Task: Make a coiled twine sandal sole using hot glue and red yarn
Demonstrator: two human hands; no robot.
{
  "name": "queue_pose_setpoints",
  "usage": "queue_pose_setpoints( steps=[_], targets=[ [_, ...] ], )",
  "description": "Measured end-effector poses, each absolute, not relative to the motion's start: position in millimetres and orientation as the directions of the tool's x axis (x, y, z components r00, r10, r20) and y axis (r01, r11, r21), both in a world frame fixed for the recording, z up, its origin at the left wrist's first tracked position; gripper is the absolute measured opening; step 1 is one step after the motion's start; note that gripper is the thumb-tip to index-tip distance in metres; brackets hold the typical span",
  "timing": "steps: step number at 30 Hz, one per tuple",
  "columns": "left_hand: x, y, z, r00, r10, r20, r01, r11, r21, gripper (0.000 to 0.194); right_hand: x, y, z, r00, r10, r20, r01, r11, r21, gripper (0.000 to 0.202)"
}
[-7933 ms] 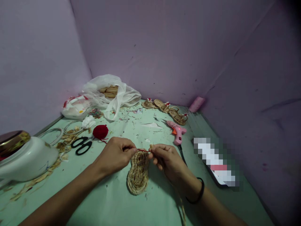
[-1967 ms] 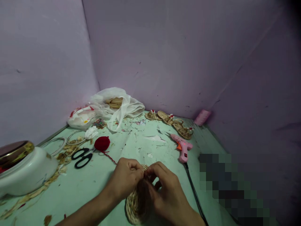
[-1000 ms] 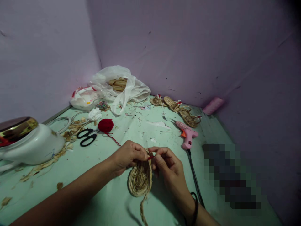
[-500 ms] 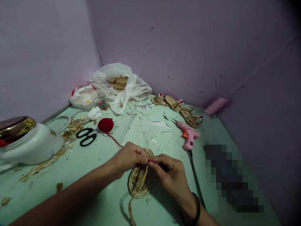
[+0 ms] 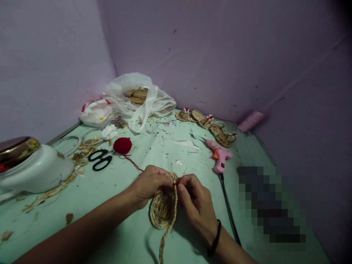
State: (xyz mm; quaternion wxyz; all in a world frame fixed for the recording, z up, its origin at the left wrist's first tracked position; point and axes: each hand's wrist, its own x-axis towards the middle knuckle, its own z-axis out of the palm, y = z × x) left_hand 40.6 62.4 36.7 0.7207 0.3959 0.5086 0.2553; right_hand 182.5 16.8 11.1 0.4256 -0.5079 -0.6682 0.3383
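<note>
A coiled, sole-shaped piece of tan braided cord (image 5: 162, 212) stands between my hands, low in the middle of the view. My left hand (image 5: 154, 185) is closed on its upper left part. My right hand (image 5: 195, 198) pinches, finger and thumb together, by its right edge, where a little red yarn (image 5: 175, 184) crosses the braid. From my left hand the yarn runs back to a red yarn ball (image 5: 122, 146). A loose braid end (image 5: 162, 245) hangs down toward me. My left fingers hide part of the coil.
Black-handled scissors (image 5: 100, 160) lie beside the ball, and a white teapot-like vessel (image 5: 44, 170) stands at left. A pink glue gun (image 5: 220, 156) with a black cord lies at right. Finished woven slippers (image 5: 202, 119) and a plastic bag (image 5: 161, 102) sit along the wall.
The coil has turned, showing more of its flat spiral face, and its braid end has swung right. My right hand has shifted slightly up, and red yarn now shows at the coil's edge.
</note>
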Motion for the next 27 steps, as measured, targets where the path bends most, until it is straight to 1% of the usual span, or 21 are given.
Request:
queue_pose_setpoints(
  steps=[8,11,13,16,19,21,23,25,27],
  targets=[
    [42,57,39,0.390,0.777,-0.494,0.014,0.532,0.847,0.020,181,19,8,-0.078,0.977,0.200,0.468,0.213,-0.858,0.010],
    [42,56,37,0.375,0.779,-0.502,0.021,0.535,0.845,0.018,181,19,9,-0.084,0.981,0.175,0.461,0.194,-0.866,0.011],
    [43,56,37,0.356,0.782,-0.512,-0.002,0.549,0.836,0.016,182,19,9,-0.089,0.987,0.137,0.431,0.162,-0.888,0.013],
    [44,57,40,0.354,0.779,-0.517,-0.042,0.566,0.823,0.013,184,19,8,-0.029,0.996,0.083,0.329,0.088,-0.940,0.016],
    [43,59,41,0.371,0.775,-0.512,-0.082,0.577,0.813,0.014,187,21,10,0.074,0.995,0.069,0.111,0.061,-0.992,0.019],
    [39,60,38,0.383,0.770,-0.510,-0.135,0.593,0.794,0.016,189,24,12,0.147,0.988,0.053,-0.005,0.054,-0.999,0.019],
    [36,62,35,0.400,0.761,-0.511,-0.199,0.616,0.762,0.017,190,27,13,0.155,0.987,0.048,0.005,0.048,-0.999,0.018],
    [34,64,31,0.421,0.748,-0.512,-0.247,0.638,0.729,0.018,190,29,13,0.073,0.993,0.092,0.076,0.087,-0.993,0.022],
    [34,64,29,0.443,0.733,-0.516,-0.263,0.657,0.707,0.018,188,30,12,-0.004,0.989,0.150,0.094,0.149,-0.984,0.022]
  ],
)
